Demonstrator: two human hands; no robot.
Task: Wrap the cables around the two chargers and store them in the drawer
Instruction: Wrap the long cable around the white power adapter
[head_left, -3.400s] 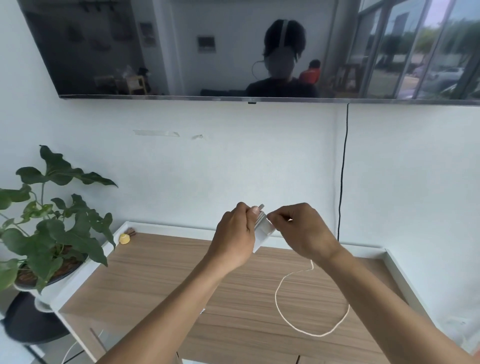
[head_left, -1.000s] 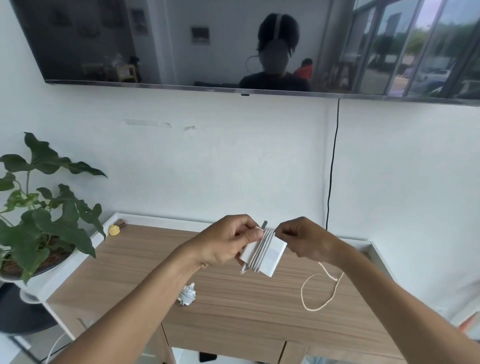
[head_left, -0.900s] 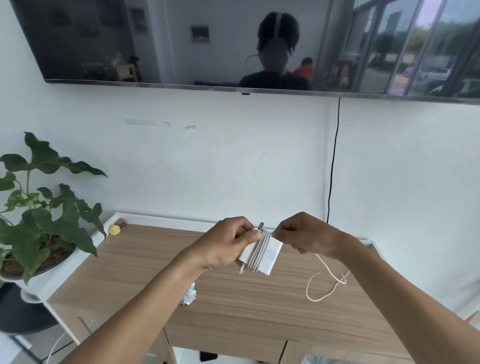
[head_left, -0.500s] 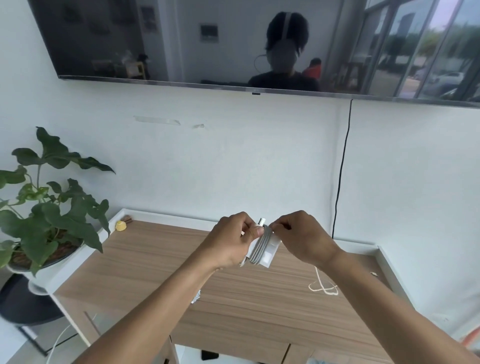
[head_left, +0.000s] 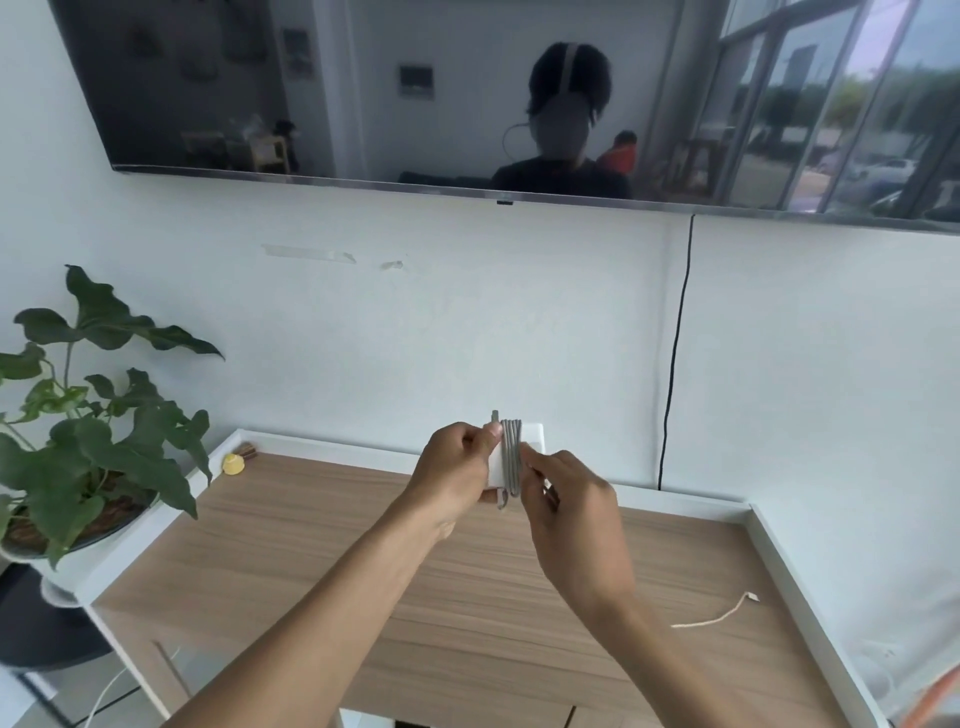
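Over the back edge of the worktop our left hand curls round the white charger while our right hand pinches the cable, several turns wound, so we judge only its tail near the right edge, then the drawer, remains.

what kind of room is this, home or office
Likely a home living room, though I can't be sure: a wall-mounted TV hangs above a wooden table, with a potted plant beside it.
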